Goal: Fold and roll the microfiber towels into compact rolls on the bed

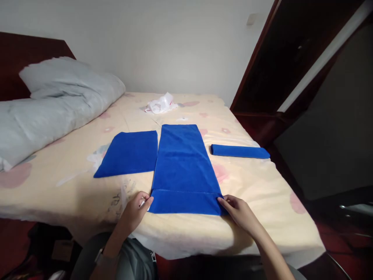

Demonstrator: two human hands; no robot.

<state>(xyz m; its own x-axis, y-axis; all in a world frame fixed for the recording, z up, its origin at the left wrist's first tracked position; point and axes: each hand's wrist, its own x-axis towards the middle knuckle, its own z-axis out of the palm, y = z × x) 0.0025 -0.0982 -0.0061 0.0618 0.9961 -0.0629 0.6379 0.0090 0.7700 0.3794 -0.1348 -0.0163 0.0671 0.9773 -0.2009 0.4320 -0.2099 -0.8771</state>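
Reference: clock directions are taken from the centre of the middle blue cloth [185, 167], with 12 o'clock pointing away from the person.

Hands: the left hand [134, 212], at 7 o'clock, is closed to a pinch, thumb against fingers, on the near corner. A small white label [142, 203] shows beside its fingers. The right hand [240, 212], at 5 o'clock, pinches the opposite near corner; its lower fingers are curled and partly hidden.

Step in hand (judged): forming or aligning a transverse fold. A band at the near end appears turned over, its straight edge running from hand to hand. Continuing the fold would call for both corners to be lifted together at equal tension, keeping the band parallel; uneven pull could skew it.

Position and material: the middle blue cloth lies lengthwise on the bed sheet [262, 210], near the front edge. It is a long panel with a soft, matte, napped surface and faint creases. The sheet is pale yellow, pink-patterned and slightly rippled.

Beyond the hands: at 9 o'clock, a flat four-sided blue cloth [129, 153]; at 3 o'clock, a compact blue strip [240, 151], narrow and thick.

Far area: a bulky, rumpled grey quilt [67, 91] at 10 o'clock; a thin, crumpled white plastic bag [163, 104] near 11 o'clock; a smooth pale wall [175, 46] at 12 o'clock.
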